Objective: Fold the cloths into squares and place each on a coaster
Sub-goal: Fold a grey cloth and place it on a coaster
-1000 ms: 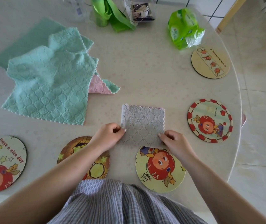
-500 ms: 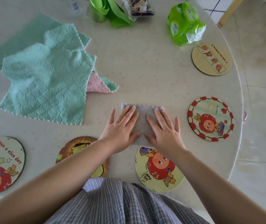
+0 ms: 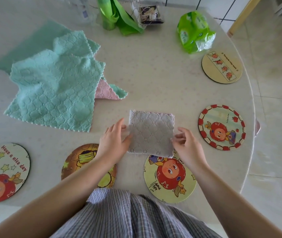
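A grey cloth (image 3: 151, 133) folded into a square lies in the middle of the table, its near edge overlapping the top of a yellow apple-character coaster (image 3: 170, 179). My left hand (image 3: 114, 143) holds the cloth's left edge, thumb on the fabric. At the right edge my right hand (image 3: 188, 145) pinches the cloth with curled fingers. Unfolded teal cloths (image 3: 54, 90) are piled at the back left, with a pink cloth (image 3: 104, 91) peeking from under them.
More coasters lie around: a pancake one (image 3: 78, 162), a "Have a nice day" one (image 3: 3, 172), a red-rimmed one (image 3: 221, 127), a beige one (image 3: 221, 67). A green tissue pack (image 3: 195, 31) and green bag (image 3: 116, 16) stand at the back. The table rim (image 3: 251, 117) curves on the right.
Both hands lay flat on top of the grey cloth half a second ago; now they have slid out to its left and right edges and hold them. The cloth's near edge now overlaps the coaster.
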Demonstrator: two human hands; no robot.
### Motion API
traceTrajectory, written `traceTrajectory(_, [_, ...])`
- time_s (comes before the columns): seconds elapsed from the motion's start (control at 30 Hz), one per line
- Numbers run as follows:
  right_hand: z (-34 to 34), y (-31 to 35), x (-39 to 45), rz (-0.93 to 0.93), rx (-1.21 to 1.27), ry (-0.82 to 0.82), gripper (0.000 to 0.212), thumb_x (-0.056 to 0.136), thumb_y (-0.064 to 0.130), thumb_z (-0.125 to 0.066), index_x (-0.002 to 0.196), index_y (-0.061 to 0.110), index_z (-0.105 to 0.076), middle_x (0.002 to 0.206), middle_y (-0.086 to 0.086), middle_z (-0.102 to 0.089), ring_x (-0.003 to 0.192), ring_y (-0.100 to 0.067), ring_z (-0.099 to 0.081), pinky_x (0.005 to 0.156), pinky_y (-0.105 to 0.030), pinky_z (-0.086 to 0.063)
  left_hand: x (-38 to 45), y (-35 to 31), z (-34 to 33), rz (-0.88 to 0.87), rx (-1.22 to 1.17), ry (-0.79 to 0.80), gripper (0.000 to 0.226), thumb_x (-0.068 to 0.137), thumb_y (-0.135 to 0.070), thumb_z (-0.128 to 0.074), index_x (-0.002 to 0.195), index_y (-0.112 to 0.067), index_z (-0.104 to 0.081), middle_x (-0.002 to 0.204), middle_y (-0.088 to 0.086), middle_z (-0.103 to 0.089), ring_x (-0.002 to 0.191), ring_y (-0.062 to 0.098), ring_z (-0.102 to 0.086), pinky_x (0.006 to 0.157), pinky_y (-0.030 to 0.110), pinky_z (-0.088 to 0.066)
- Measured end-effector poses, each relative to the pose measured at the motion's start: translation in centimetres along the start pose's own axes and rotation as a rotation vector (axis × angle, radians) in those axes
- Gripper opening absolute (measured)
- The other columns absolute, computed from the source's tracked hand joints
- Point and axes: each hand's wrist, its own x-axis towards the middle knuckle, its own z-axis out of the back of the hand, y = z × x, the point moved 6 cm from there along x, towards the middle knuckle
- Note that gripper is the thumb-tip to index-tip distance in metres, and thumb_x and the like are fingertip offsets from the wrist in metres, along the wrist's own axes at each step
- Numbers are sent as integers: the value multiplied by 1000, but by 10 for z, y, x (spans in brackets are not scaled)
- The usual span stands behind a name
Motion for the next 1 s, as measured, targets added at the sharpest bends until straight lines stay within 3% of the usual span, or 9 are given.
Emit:
traceTrajectory(0.1, [-7,2,0,-77,132,40,48,89,28,-58,134,23,-42,103,11,-57,84,3,-52,60,-15,-39,-4,1,-9,70,-170,112,49,91,-26,-53,138,-23,-37,129,-2,-49,110,15,-51,94,38,-46])
traceTrajectory(0.17, [-11,7,2,-119,204,56,48,90,26,-58,135,23,-42,108,8,-57,87,-5,-52,58,-16,-36,-2,-2,-12,136,-307,147,46,91,-18,-52,136,-21,-40,124,-1,-51,104,12,-52,82,26,-47])
traceTrajectory(0.23, [-13,13,0,-165,283,60,49,89,25,-59,135,24,-41,111,6,-54,97,-12,-52,61,-21,-41,-2,-5,-11,210,-438,133,43,91,-12,-51,132,-20,-43,115,-2,-55,95,11,-54,70,21,-45])
traceTrajectory(0.4, [-26,21,-12,-268,565,59,49,84,18,-64,129,24,-44,107,2,-60,99,-22,-61,86,-49,-53,-11,-4,10,258,-653,31,33,90,-9,-54,119,-23,-48,96,-10,-54,93,10,-55,67,24,-46])
traceTrajectory(0.53, [-53,40,-27,-260,662,83,39,85,18,-64,119,23,-46,108,-2,-58,91,-24,-61,58,-37,-51,-30,26,41,258,-682,-89,20,89,-10,-56,98,-28,-52,94,-8,-56,88,10,-55,70,25,-45])
traceTrajectory(0.63, [-86,67,-40,-201,621,103,14,84,17,-64,88,19,-51,89,-4,-55,78,-22,-52,62,-33,-40,-49,64,73,285,-657,-155,12,89,-13,-58,90,-24,-55,95,-5,-58,88,15,-56,76,34,-47])
traceTrajectory(0.73, [-130,109,-54,-66,506,185,23,83,14,-64,65,23,-52,72,-2,-53,74,-21,-51,67,-36,-39,-71,110,111,324,-647,-201,6,90,-14,-57,90,-21,-57,96,-8,-60,86,12,-58,68,30,-48])
traceTrajectory(0.9, [-207,181,-94,111,283,341,21,88,14,-61,82,34,-67,86,13,-68,85,-21,-66,78,-37,-53,-99,197,176,325,-579,-199,23,89,-9,-58,89,-32,-60,97,-9,-62,84,12,-63,62,30,-44])
traceTrajectory(1.0, [-254,206,-114,207,107,410,27,88,14,-60,100,38,-66,104,12,-67,81,-15,-67,74,-30,-54,-105,240,210,275,-489,-178,30,88,-6,-58,88,-35,-61,103,-12,-62,94,6,-61,73,21,-48])
